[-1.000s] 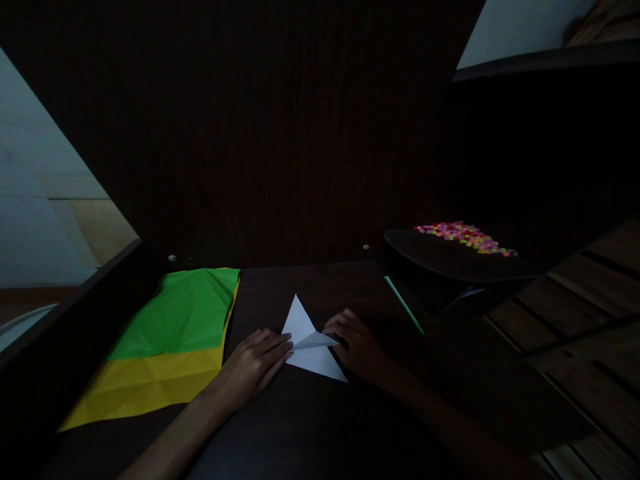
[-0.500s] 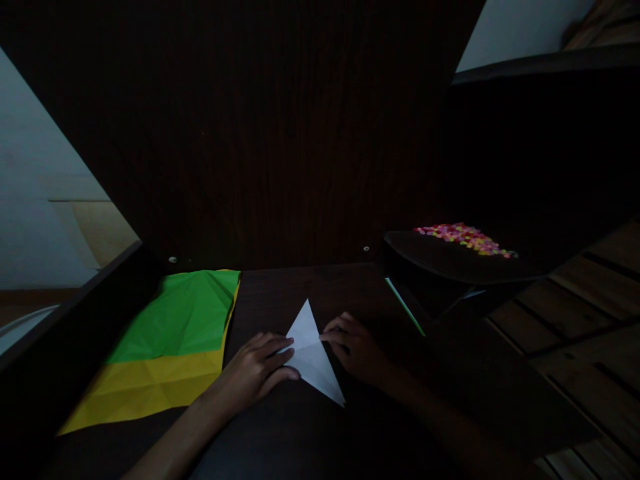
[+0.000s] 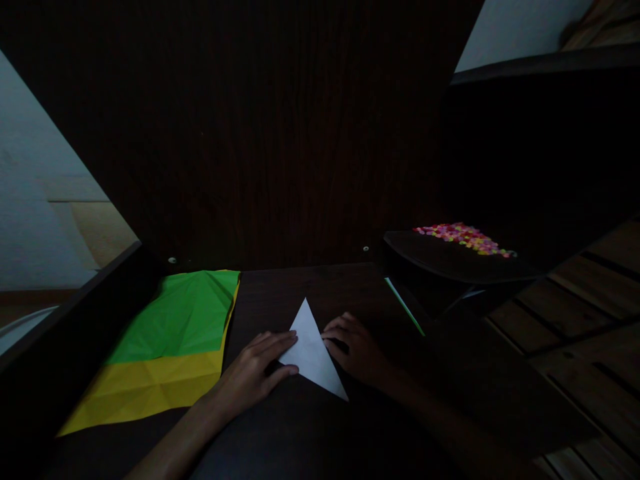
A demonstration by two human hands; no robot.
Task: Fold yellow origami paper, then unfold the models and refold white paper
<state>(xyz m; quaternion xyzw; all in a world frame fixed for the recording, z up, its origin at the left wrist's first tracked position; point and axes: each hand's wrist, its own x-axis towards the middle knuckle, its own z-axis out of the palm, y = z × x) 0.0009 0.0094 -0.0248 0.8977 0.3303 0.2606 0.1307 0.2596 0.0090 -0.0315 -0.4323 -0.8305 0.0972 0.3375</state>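
A white folded paper triangle (image 3: 313, 353) lies on the dark table, its tip pointing away from me. My left hand (image 3: 260, 361) is open, its outstretched fingers resting over the paper's left edge and the thumb spread apart near the lower edge. On the opposite side, my right hand (image 3: 356, 347) has curled fingers, with thumb and forefinger closed on the paper's right edge. Those fingertips are dim and partly hidden.
Left of my hands lie a green paper sheet (image 3: 175, 317) and a yellow paper sheet (image 3: 155, 387) under it. A thin green-and-white strip (image 3: 404, 305) lies to the right. Several small colourful pieces (image 3: 465, 237) sit on a dark chair-like seat (image 3: 430, 257). A dark upright panel (image 3: 280, 133) rises behind the table.
The paper triangle has turned slightly, its lower right corner shifting a little up and right. My left fingers have shifted slightly further onto it. My right hand has barely moved.
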